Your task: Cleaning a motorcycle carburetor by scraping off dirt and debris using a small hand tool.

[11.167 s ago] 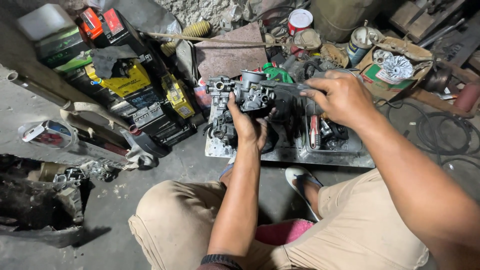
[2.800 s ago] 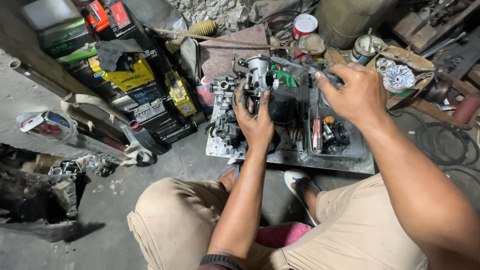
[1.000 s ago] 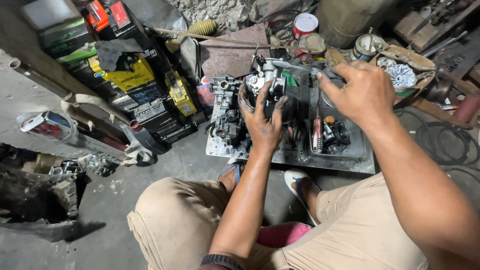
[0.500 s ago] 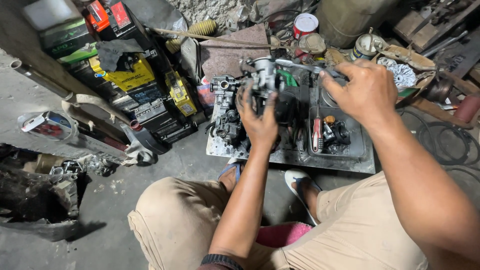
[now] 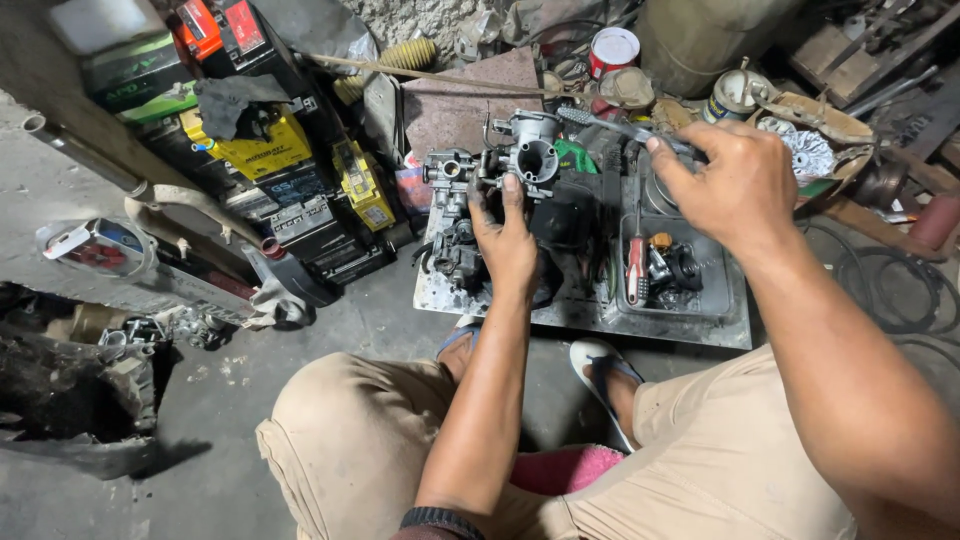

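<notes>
My left hand [image 5: 510,243] grips a grey metal carburetor [image 5: 528,152] and holds it up over a dirty metal tray [image 5: 590,318], its round bore facing me. My right hand [image 5: 735,180] is closed on a slim metal tool [image 5: 612,125] whose tip points left at the top right of the carburetor. A second carburetor body [image 5: 452,185] stands on the tray just left of my left hand. A red-handled screwdriver [image 5: 635,272] lies in a tray compartment below my right hand, next to small dark parts [image 5: 678,268].
Stacked vehicle batteries [image 5: 270,170], black, yellow and green, fill the upper left. A red-and-white can [image 5: 612,48], a round tin [image 5: 737,92] and a white finned part [image 5: 805,150] sit beyond the tray. Engine scrap [image 5: 70,390] lies at far left. My knees and a sandalled foot [image 5: 600,365] are below.
The carburetor has been turned and lifted slightly in my left hand, so its round bore now faces up toward me. My right hand stays at its upper right with the tool.
</notes>
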